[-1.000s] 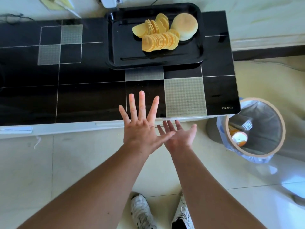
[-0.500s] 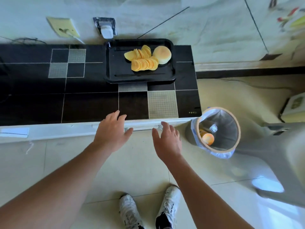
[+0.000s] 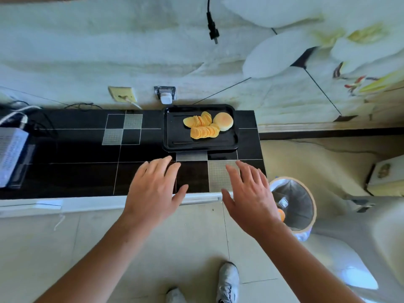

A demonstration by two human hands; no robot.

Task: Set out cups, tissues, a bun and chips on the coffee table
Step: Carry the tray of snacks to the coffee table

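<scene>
A black tray lies on the black tiled table at its far right. On the tray are rows of yellow chips and a round pale bun, which touches the chips. My left hand hovers over the table's front edge with relaxed fingers and holds nothing. My right hand is level with it to the right, fingers spread, also empty. Both hands are well short of the tray. No cups or tissues are in view.
A bin lined with a plastic bag stands on the floor off the table's right end, with rubbish inside. A white box with cables sits at the table's left. Wall sockets and a hanging plug are behind. My shoes show below.
The view has pulled back and tilted up, showing more wall. My hands have spread apart and moved forward over the table's front edge.
</scene>
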